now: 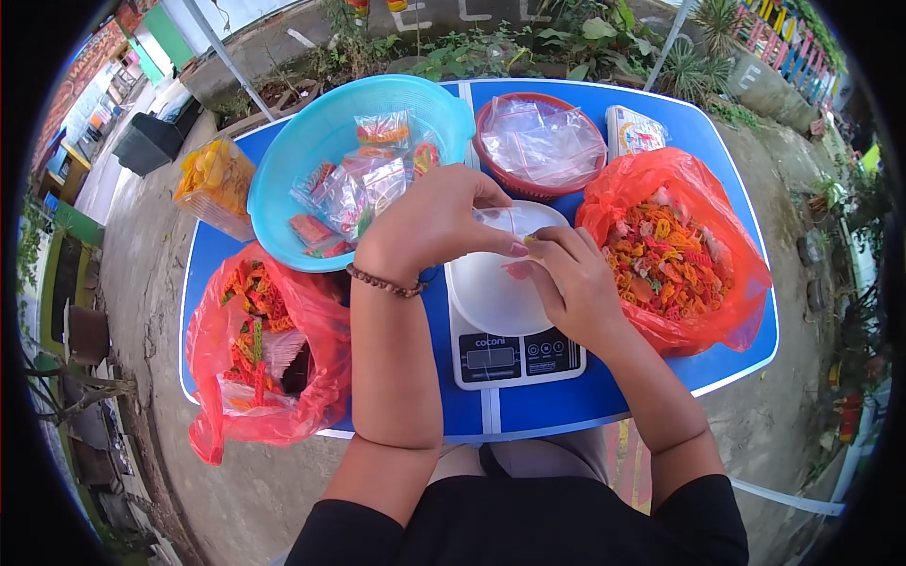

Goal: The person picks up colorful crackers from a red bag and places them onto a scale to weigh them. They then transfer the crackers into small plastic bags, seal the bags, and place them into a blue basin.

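Note:
Above the white bowl (500,304) of a digital kitchen scale (517,360), my left hand (453,219) pinches a small clear plastic bag (515,221). The fingers of my right hand (572,274) are drawn together at the bag's near edge, with a tiny yellowish spot at their tips that is too small to name. Beside my right thumb a reddish bit (516,271) shows against the bowl. Right of this hand stands a red plastic bag (746,283) full of orange, red and yellow crinkled snack pieces (665,255).
A light-blue basin (283,179) holds several filled packets (382,129). Empty clear bags (538,141) fill a red-brown basket (486,118). Another red bag (212,330) of snacks sits at left, near a container of yellow chips (217,179). A white box (634,132) stands on the blue table (453,415).

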`<state>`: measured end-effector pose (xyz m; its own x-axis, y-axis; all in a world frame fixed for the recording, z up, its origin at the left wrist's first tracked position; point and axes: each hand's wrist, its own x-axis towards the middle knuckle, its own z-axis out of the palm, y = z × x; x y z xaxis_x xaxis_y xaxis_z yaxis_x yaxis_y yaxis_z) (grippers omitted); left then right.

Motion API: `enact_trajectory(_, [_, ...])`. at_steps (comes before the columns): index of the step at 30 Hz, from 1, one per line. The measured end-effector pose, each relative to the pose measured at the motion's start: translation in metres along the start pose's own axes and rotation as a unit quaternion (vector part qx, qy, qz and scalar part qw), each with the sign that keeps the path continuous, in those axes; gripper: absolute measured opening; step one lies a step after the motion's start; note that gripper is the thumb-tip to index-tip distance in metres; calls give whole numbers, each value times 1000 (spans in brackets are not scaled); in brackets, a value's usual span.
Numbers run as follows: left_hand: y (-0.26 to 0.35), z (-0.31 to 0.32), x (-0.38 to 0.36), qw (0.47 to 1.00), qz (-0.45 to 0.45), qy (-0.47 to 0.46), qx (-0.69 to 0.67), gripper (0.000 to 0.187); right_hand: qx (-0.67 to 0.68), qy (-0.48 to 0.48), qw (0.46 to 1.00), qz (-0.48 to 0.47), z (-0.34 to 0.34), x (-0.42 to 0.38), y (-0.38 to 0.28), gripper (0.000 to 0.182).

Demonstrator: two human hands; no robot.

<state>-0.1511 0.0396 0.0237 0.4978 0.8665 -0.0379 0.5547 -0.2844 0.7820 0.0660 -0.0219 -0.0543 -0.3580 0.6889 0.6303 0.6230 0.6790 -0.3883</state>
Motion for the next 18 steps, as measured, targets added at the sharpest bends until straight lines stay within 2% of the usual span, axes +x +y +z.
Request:
enact_trajectory(5, [1, 1, 3, 1000, 18, 7, 20, 53, 45, 50, 998, 19, 2, -8, 4, 21])
enact_trajectory(8, [0, 1, 5, 999, 26, 3, 29, 53, 128, 68, 985, 96, 3, -13, -1, 22])
enact_trajectory(18, [1, 6, 9, 998, 25, 3, 53, 57, 147, -14, 989, 28, -12, -15, 2, 17])
